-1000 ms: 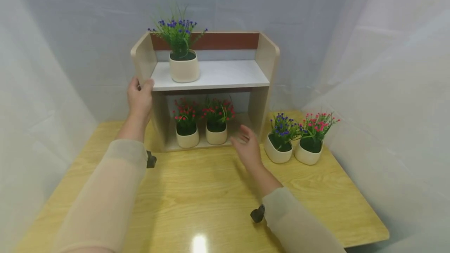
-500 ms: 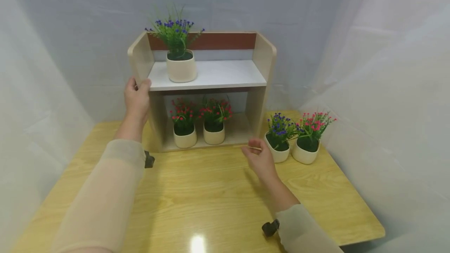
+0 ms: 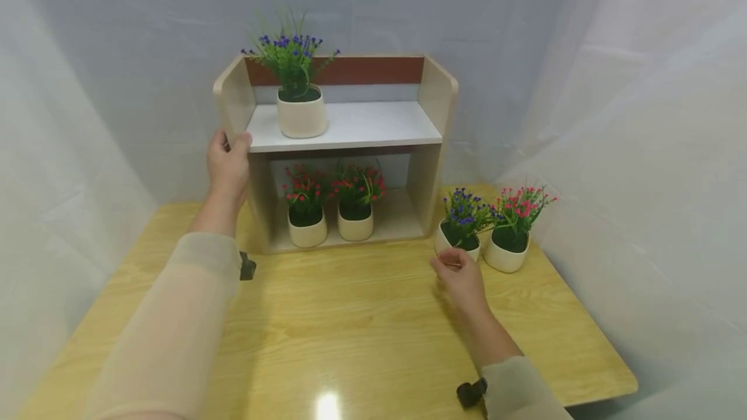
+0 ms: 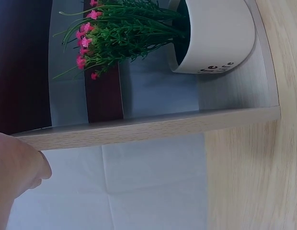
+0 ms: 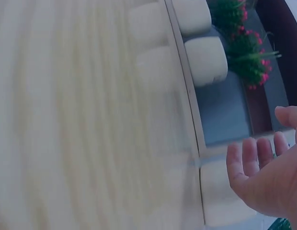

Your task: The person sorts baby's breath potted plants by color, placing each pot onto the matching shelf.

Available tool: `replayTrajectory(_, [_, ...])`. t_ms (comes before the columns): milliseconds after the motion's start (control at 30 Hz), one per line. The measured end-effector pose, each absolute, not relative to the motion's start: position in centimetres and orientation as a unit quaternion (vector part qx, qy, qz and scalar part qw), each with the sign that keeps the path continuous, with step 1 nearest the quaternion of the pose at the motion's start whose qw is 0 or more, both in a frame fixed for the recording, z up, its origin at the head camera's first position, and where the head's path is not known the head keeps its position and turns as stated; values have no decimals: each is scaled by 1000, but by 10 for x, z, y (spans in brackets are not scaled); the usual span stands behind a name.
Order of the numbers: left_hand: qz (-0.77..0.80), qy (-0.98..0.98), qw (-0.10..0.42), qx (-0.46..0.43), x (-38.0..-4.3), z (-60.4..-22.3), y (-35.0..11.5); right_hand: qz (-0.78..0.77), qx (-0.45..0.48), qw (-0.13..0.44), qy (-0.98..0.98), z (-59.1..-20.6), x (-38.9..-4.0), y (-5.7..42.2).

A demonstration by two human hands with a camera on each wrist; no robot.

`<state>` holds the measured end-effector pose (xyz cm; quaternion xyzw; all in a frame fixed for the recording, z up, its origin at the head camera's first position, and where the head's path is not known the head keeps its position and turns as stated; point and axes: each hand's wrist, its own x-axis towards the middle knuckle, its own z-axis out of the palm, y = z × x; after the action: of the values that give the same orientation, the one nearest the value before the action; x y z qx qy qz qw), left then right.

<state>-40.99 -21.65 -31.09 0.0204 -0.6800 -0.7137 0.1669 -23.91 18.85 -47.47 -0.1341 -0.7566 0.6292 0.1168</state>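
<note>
My left hand [image 3: 228, 164] grips the left side panel of a two-tier wooden shelf [image 3: 356, 142], thumb at the front edge. In the left wrist view, that hand [image 4: 19, 167] wraps the panel's edge. My right hand [image 3: 462, 275] is just in front of a white pot with purple flowers [image 3: 465, 207], covering part of the pot. In the right wrist view, its fingers are loosely bent with nothing in them, beside that white pot [image 5: 220, 196]. Whether they touch it I cannot tell. Another purple-flowered pot [image 3: 302, 112] stands on the upper tier, at the left.
Two pots with red flowers [image 3: 307, 229] [image 3: 355, 222] stand on the lower tier, left and middle. A pink-flowered pot [image 3: 506, 253] stands right of the purple one on the wooden table [image 3: 327, 323]. White sheeting [image 3: 642, 148] hangs behind and at both sides.
My right hand has moved right and towards me, from in front of the lower tier to the purple-flowered pot beside the shelf. The left hand keeps its hold on the shelf.
</note>
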Motion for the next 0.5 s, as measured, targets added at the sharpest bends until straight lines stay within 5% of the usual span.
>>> replayTrajectory(500, [-713, -682, 161, 15, -410, -310, -218, 642, -194, 184, -719, -482, -247, 220])
